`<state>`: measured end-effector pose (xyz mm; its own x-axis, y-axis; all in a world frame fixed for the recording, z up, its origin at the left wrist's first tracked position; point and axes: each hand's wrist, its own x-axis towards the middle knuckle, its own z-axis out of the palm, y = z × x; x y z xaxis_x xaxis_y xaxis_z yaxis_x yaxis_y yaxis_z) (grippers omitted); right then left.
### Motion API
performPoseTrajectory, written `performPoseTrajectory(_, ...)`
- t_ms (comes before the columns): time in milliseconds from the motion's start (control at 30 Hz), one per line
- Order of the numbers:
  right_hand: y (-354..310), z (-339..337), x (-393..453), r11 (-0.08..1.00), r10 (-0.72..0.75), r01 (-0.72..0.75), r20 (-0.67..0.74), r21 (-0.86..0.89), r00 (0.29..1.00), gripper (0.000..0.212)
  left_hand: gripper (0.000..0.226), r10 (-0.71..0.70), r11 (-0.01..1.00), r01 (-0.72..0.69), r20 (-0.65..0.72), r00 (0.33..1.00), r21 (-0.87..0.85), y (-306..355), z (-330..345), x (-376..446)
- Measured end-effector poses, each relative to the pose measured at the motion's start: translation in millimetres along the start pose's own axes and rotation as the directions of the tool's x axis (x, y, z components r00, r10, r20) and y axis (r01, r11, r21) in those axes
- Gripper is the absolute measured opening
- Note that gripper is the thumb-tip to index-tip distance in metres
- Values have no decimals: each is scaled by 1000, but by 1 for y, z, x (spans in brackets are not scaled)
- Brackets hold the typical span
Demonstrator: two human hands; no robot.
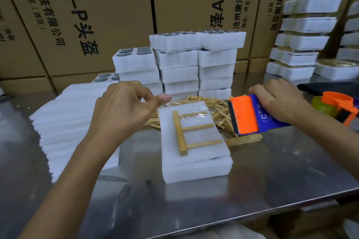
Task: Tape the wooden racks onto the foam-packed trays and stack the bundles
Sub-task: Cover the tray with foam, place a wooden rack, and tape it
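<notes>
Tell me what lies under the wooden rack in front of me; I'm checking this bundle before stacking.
The wooden rack lies on a white foam sheet, with clear tape across its top prong. Below is a foam-packed tray. The tray's contents are covered.

Rt hand [279, 101] grips tape dispenser [252, 114] — wooden rack [191, 132] on foam tray [196, 169].
</notes>
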<state>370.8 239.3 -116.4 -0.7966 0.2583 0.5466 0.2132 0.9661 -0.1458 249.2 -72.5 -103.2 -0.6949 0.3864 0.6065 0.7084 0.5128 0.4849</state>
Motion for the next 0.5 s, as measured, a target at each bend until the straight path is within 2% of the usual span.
performPoseTrajectory(133, -2, -6, 22, 997, -23, 34, 137, -75, 990, 54, 63, 73, 965, -54, -66, 995, 256, -10, 11, 5)
performPoseTrajectory(233, -5, -3, 41, 982, -66, 98, 193, -160, 979, 44, 72, 40, 950, -13, -82, 996, 311, -23, 17, 9)
performPoseTrajectory(300, -5, 1, 51, 969, -74, 118, 202, -217, 977, 39, 77, -13, 969, 13, -3, 1000, 246, -31, 21, 9)
performPoseTrajectory(367, -5, 5, 58, 965, -64, 120, 233, -234, 970, 38, 77, -113, 987, 96, 128, 985, 132, -37, 25, 5)
performPoseTrajectory(433, -6, 9, 60, 963, -67, 129, 255, -236, 965, 37, 64, -164, 986, 169, 259, 952, 4, -45, 28, 2)
performPoseTrajectory(500, -6, 13, 61, 958, -75, 142, 261, -250, 963, 37, 54, -171, 963, 224, 300, 938, -151, -53, 32, 1)
